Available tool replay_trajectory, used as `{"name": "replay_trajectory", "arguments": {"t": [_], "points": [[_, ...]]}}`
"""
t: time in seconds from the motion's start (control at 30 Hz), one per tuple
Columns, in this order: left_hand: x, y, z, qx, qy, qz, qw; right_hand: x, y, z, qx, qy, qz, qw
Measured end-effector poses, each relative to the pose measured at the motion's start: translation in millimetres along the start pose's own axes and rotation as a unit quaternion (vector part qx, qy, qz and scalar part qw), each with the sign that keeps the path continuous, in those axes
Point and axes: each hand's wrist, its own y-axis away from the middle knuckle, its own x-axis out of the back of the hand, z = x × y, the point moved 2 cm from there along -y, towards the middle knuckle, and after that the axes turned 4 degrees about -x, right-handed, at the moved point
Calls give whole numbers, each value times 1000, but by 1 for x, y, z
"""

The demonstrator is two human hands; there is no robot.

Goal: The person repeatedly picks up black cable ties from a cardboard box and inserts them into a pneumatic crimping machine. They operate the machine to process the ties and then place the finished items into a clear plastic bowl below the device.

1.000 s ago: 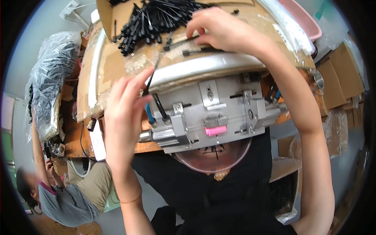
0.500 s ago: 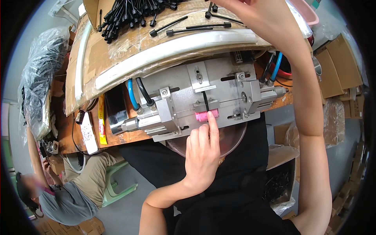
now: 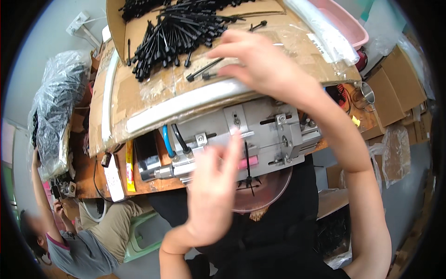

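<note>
My left hand (image 3: 211,195) is raised in front of the metal fixture (image 3: 267,151), its fingers smeared by motion. Beside its fingertips, a thin black rod (image 3: 247,158) crosses in front of a pink block (image 3: 242,163) and extends past the fixture's front edge. I cannot tell whether the rod touches anything. Over the cardboard, my right hand (image 3: 260,60) has its thumb and fingers apart, close to loose black rods (image 3: 204,69) with thicker ends. Below the fixture, a clear bowl (image 3: 274,188) sits by my lap with some dark pieces at its rim.
A heap of black rods (image 3: 172,39) lies on the cardboard (image 3: 153,93), edged by a white strip (image 3: 186,103). Blue and black hoses (image 3: 167,141) rise at the fixture's left. A pink basin (image 3: 344,21) stands far right. Another person (image 3: 83,242) sits at lower left.
My left hand has left the pink block and drawn left. My right hand has come into fuller view over the loose rods. The fixture's rod has shifted toward me. The whole view has shifted.
</note>
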Motion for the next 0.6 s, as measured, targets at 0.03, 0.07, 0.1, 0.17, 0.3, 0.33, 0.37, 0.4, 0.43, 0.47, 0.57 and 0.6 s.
{"name": "replay_trajectory", "arguments": {"t": [0.03,0.07,0.1,0.17,0.3,0.33,0.37,0.4,0.43,0.47,0.57,0.6], "points": [[9,-25,-10,-23,-21,59,998,-7,-3,7,4,22,-12,1000],[13,-47,-26,-18,-40,115,992,-12,-10,11,15,34,-23,999],[19,-71,-46,-18,-69,158,985,-21,-17,16,6,17,-77,997],[21,-110,-84,-21,-70,164,984,-6,-17,17,-13,32,-120,992],[16,-143,-122,-30,-93,99,990,15,-2,22,-18,25,-151,988],[13,-146,-127,-27,-94,75,992,18,1,25,-14,29,-150,988],[9,-150,-128,-46,-80,83,992,23,3,27,7,71,-155,985],[9,-151,-127,-47,-62,76,994,27,5,34,14,102,-147,984],[9,-151,-125,-46,-44,68,996,32,5,42,22,132,-138,981],[8,-154,-121,-50,-22,60,997,40,7,53,26,166,-130,977],[11,-147,-114,-26,11,35,999,59,6,87,33,138,-124,982],[12,-145,-114,-18,20,30,999,61,3,93,17,116,-137,984]]}}
